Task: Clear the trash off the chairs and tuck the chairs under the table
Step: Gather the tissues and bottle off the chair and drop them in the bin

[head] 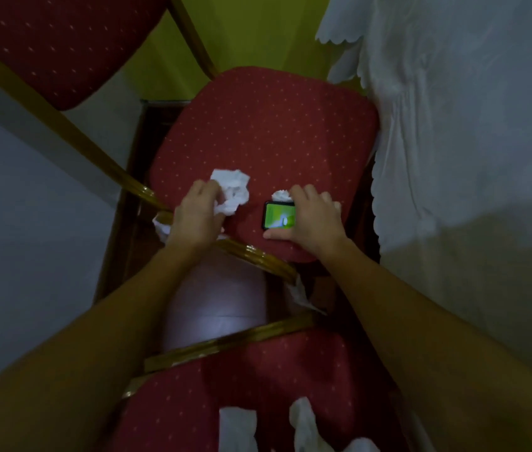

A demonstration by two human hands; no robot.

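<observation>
Dim light, view straight down over two red dotted chairs.

Middle chair seat (264, 138) sits beside the white scalloped tablecloth (453, 141) hanging off the desk at right; the cloth edge touches the seat's right side. Yellow-green wall patch beyond the seat. A third chair's red backrest (49, 44) leans in at upper left, its gold frame rail (72, 138) running diagonally down to the middle seat's near-left corner.

On the middle seat: a crumpled white tissue (232, 194), long axis running roughly near-to-far, near the seat's front-left. Left hand (196, 216) has its fingers curled onto the tissue's left edge, gripping it. A smaller tissue scrap (281, 195) lies just beyond a phone (278, 216) with a lit green screen, long axis left-to-right. Right hand (313, 216) covers the phone's right half, thumb along its near edge, fingers clasping it.

More tissue (162, 225) pokes out beside the left wrist at the frame rail. Another strip (300, 293) hangs in the gap between chairs.

Near chair seat (290, 380) at bottom carries two white tissues (237, 429), (305, 425), both elongated near-to-far.
</observation>
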